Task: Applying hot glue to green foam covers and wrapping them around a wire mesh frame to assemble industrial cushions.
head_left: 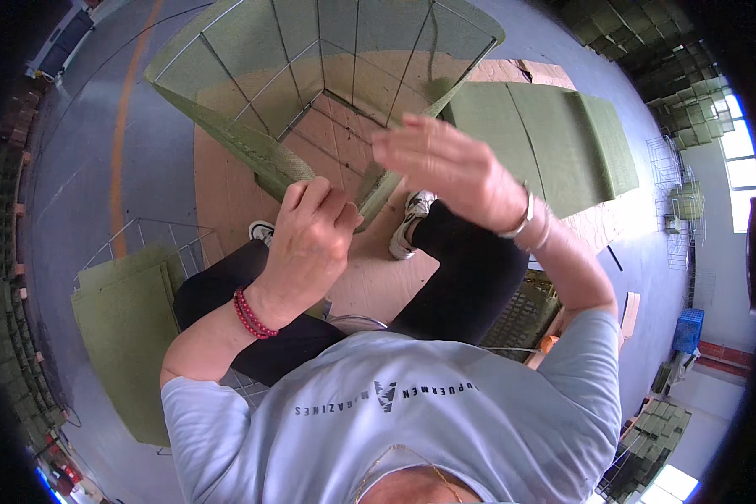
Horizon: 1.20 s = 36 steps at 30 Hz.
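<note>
In front of me stands a wire frame (pixel 323 89) shaped like an open box, with green mesh fabric (pixel 227 133) wrapped round its outside. Two ends of the fabric come together at the near side, between my hands. My left hand (pixel 309 239) is closed, thumb and fingers pinching the fabric's near edge by the join. Just to the right, my right hand (pixel 449 168) has its fingers stretched out, slightly smeared by motion, over the right-hand part of the fabric. Whether it touches the fabric I cannot tell. Nothing shows in that palm.
Cardboard (pixel 378 290) lies under the frame and my feet. Green fabric sheets (pixel 538 139) are spread at the right. More green sheets (pixel 126 336) lean on a wire frame at the left. Stacked green boxes line both sides, and a blue crate (pixel 689 330) stands far right.
</note>
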Motion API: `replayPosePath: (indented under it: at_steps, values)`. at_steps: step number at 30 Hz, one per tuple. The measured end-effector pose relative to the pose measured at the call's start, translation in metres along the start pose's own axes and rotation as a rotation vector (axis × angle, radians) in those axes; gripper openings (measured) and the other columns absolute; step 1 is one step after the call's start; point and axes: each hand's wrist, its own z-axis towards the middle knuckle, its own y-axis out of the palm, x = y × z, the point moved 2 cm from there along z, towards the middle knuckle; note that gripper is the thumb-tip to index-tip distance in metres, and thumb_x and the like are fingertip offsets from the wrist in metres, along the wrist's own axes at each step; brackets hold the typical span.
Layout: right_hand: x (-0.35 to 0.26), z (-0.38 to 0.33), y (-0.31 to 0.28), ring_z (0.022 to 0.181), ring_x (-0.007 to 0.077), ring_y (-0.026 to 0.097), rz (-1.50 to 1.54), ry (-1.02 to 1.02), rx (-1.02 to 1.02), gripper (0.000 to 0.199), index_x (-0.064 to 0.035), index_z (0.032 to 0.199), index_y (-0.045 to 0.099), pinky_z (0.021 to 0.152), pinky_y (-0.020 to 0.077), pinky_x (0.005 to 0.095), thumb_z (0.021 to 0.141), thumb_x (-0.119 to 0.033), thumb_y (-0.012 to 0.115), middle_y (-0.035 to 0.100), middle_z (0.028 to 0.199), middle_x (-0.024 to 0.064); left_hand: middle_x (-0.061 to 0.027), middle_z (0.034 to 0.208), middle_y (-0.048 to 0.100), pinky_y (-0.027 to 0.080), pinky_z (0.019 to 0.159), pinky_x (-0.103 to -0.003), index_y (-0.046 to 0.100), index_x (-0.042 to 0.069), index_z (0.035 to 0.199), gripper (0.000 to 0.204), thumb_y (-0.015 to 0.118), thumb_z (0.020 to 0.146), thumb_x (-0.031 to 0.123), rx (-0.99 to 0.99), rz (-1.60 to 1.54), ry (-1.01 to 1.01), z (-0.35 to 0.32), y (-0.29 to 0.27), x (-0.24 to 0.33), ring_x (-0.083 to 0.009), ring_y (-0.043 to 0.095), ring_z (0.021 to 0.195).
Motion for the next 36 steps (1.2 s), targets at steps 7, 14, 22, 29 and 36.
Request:
replayPosePath:
  at_steps: [7, 14, 22, 29, 36]
  values:
    - [0.0, -0.021, 0.04, 0.111, 0.0313, 0.06, 0.009, 0.082, -0.195, 0.057, 0.0029, 0.116, 0.057, 0.105, 0.0453, 0.047, 0.068, -0.021, 0.076, 0.061, 0.112, 0.0158, -0.0083, 0.083, 0.055, 0.041, 0.08, -0.039, 0.059, 0.001, 0.078, 0.013, 0.071, 0.073, 0.004, -0.023, -0.081, -0.042, 0.008, 0.001, 0.0, -0.0254, 0.053, 0.088]
    - [0.022, 0.003, 0.04, 0.112, 0.0302, 0.059, 0.055, 0.232, -0.702, 0.059, 0.0009, 0.107, 0.059, 0.107, 0.0429, 0.038, 0.061, -0.026, 0.084, 0.063, 0.103, 0.0156, -0.0083, 0.08, 0.054, 0.041, 0.079, -0.039, 0.06, 0.001, 0.076, 0.013, 0.072, 0.073, 0.005, -0.013, -0.099, -0.03, 0.013, 0.003, -0.002, -0.0253, 0.052, 0.086]
    - [0.014, -0.009, 0.019, 0.121, 0.0295, 0.054, -0.159, 0.113, -0.346, 0.071, 0.0011, 0.122, 0.055, 0.11, 0.0395, 0.0384, 0.061, -0.022, 0.082, 0.057, 0.125, 0.0178, -0.0085, 0.078, 0.055, 0.04, 0.08, -0.038, 0.061, 0.001, 0.073, 0.012, 0.072, 0.072, 0.005, -0.037, -0.112, -0.032, 0.01, -0.004, -0.005, -0.0248, 0.052, 0.086]
    - [0.017, 0.004, 0.034, 0.092, 0.0267, 0.06, -0.197, 0.465, -0.92, 0.041, 0.0016, 0.086, 0.063, 0.095, 0.0474, 0.0384, 0.063, -0.027, 0.081, 0.063, 0.084, 0.0115, -0.0077, 0.078, 0.057, 0.04, 0.082, -0.037, 0.064, 0.001, 0.075, 0.011, 0.071, 0.073, 0.009, -0.118, -0.202, 0.022, 0.023, 0.0, -0.002, -0.0241, 0.052, 0.087]
    - [0.024, 0.003, 0.014, 0.105, 0.0319, 0.062, -0.193, 0.053, -0.305, 0.049, -0.0004, 0.11, 0.064, 0.096, 0.0495, 0.0404, 0.071, -0.026, 0.078, 0.065, 0.109, 0.0167, -0.0074, 0.076, 0.058, 0.039, 0.083, -0.037, 0.065, 0.001, 0.075, 0.012, 0.071, 0.075, 0.011, -0.128, -0.193, 0.0, 0.015, -0.003, -0.017, -0.0246, 0.052, 0.089]
